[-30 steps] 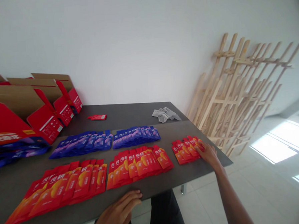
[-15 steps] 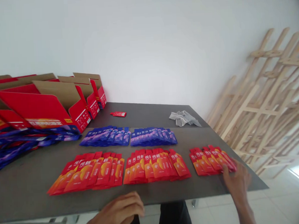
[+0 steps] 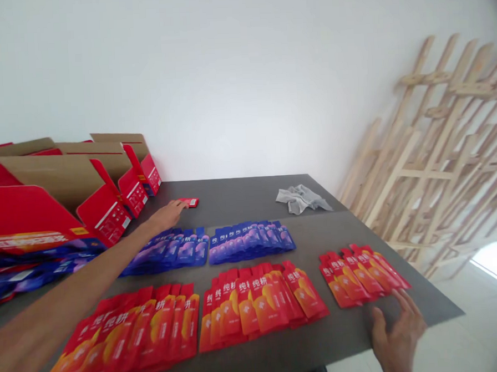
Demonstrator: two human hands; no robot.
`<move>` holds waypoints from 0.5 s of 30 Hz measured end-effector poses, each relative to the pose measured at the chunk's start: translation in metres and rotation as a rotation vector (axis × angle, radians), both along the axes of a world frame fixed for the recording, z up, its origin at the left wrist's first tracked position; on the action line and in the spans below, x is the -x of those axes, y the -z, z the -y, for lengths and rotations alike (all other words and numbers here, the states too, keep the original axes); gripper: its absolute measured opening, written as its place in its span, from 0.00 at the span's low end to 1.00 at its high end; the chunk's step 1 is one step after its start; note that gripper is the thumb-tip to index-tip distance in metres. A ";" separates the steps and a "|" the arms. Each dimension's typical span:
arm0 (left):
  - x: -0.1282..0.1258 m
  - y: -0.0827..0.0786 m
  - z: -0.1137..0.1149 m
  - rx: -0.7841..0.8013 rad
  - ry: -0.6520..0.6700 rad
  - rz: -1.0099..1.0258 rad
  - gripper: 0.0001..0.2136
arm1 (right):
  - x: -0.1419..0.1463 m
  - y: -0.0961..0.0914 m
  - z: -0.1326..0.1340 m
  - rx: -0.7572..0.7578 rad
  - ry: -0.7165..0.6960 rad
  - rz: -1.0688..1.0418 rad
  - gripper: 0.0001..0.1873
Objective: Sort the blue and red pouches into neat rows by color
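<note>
Far across the table, my left hand [image 3: 169,214] stretches out with its fingertips at the left end of a lone red pouch [image 3: 190,202], covering part of it. Its fingers look extended, not wrapped round the pouch. My right hand [image 3: 400,329] is at the front right, thumb and fingers apart and nothing in it. Its fingertips are close to the lower edge of a small fanned row of red-orange pouches [image 3: 361,275]. Two larger red-orange rows, one in the middle [image 3: 261,304] and one at left [image 3: 131,333], lie along the front.
Behind the red rows lie two fanned rows of blue pouches [image 3: 251,240], the left one partly under my forearm. Open red cartons [image 3: 112,215] stand at left beside a blue heap [image 3: 36,275]. Crumpled clear plastic [image 3: 302,198] lies at the back; wooden easels [image 3: 430,160] lean at right.
My left hand has gone from the front table edge to the lone pouch at the back. My right hand has drawn back from the right row's end and opened. The view has shifted.
</note>
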State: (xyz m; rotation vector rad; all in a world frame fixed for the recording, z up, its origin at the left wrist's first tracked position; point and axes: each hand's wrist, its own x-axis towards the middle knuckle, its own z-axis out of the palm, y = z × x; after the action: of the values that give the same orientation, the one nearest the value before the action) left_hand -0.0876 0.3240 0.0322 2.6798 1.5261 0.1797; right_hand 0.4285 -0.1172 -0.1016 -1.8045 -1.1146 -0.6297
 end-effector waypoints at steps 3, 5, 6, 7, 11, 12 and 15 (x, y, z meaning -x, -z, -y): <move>0.000 0.020 -0.042 0.051 -0.077 -0.065 0.29 | 0.000 0.003 0.002 0.015 0.012 0.003 0.37; -0.002 0.028 -0.056 0.060 -0.078 -0.076 0.34 | 0.001 0.003 0.004 0.022 0.020 0.001 0.35; -0.004 0.031 -0.061 0.065 -0.073 -0.080 0.36 | 0.002 0.003 0.004 0.024 0.024 -0.001 0.35; -0.006 0.034 -0.064 0.066 -0.066 -0.090 0.37 | 0.003 0.003 0.004 0.025 0.030 -0.005 0.34; -0.010 0.039 -0.071 0.036 -0.052 -0.154 0.34 | 0.008 0.000 0.005 0.028 0.045 -0.047 0.32; -0.010 0.039 -0.071 0.029 -0.054 -0.164 0.32 | 0.009 -0.001 0.005 0.028 0.046 -0.057 0.31; -0.008 0.037 -0.067 0.037 -0.061 -0.163 0.24 | 0.013 -0.005 0.003 0.020 0.040 -0.072 0.28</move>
State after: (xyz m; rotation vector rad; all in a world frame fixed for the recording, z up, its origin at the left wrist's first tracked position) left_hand -0.0798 0.3915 -0.0051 2.6790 1.6382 -0.0665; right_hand 0.4156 -0.1206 -0.0964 -1.8560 -1.0422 -0.5748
